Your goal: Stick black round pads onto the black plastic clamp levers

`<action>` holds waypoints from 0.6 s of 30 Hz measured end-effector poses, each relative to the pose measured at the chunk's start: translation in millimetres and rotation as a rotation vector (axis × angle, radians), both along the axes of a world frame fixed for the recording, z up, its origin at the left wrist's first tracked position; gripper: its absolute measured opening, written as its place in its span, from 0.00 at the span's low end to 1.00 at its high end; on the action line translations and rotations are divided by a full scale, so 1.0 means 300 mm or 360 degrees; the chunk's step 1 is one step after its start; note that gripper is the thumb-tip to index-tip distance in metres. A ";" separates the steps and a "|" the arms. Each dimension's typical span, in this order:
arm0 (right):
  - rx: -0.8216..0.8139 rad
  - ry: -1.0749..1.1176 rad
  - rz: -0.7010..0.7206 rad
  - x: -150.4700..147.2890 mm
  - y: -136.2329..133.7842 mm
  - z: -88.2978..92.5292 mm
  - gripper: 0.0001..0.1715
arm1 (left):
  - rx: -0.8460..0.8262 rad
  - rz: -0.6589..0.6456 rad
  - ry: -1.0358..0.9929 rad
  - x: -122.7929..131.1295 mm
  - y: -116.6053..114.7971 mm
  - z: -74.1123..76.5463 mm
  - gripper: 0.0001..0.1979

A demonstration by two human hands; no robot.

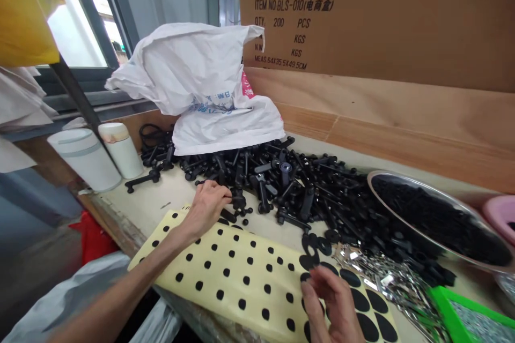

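Observation:
My left hand [210, 204] reaches to the near edge of a heap of black plastic parts [281, 171], its fingers closed on a black plastic part [238, 201]. Below it lies a pale yellow sticker sheet [233, 273] with rows of small black dots. Over the sheet's right end is my right hand [336, 303], slightly blurred, thumb and forefinger nearly together. Whatever is between those fingertips is too small to make out. Large black round stickers [366, 327] lie beside and beneath this hand.
A white woven sack [201, 75] rests on the heap. To the right are a metal bowl of black pieces [374, 182], loose metal pieces [386, 273] and a green tray [442, 305]. A white canister [86, 161] and a bottle [123, 153] stand left. Behind is a cardboard box [382, 21].

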State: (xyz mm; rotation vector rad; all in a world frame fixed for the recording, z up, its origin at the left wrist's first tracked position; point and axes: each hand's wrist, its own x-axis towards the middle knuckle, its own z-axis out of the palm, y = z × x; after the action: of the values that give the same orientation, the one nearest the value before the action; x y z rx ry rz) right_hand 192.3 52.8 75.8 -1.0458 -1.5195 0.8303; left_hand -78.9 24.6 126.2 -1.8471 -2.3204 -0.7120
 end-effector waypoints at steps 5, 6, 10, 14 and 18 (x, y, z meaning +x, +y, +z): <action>-0.0335 0.0107 0.0496 -0.059 0.002 0.068 0.38 | -0.0083 -0.0644 -0.0248 0.205 -0.068 0.092 0.10; -0.0430 0.0176 0.0569 -0.069 0.003 0.079 0.38 | -0.0078 -0.0719 -0.0285 0.234 -0.073 0.102 0.10; -0.0769 0.0513 0.0669 -0.089 0.014 0.100 0.37 | 0.0081 -0.0653 -0.0644 0.290 -0.061 0.083 0.10; -0.1011 0.0649 0.0687 -0.087 0.027 0.093 0.39 | 0.0278 -0.0433 -0.1085 0.313 -0.032 0.028 0.08; -0.1210 0.0835 0.0614 -0.074 0.054 0.077 0.38 | 0.0534 -0.0038 -0.1615 0.360 -0.024 -0.007 0.17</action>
State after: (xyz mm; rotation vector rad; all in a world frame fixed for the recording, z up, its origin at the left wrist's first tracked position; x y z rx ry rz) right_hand 170.1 69.1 98.7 -0.9421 -0.9590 1.8849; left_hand 29.0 17.3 124.1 -1.5212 -2.3492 -2.2872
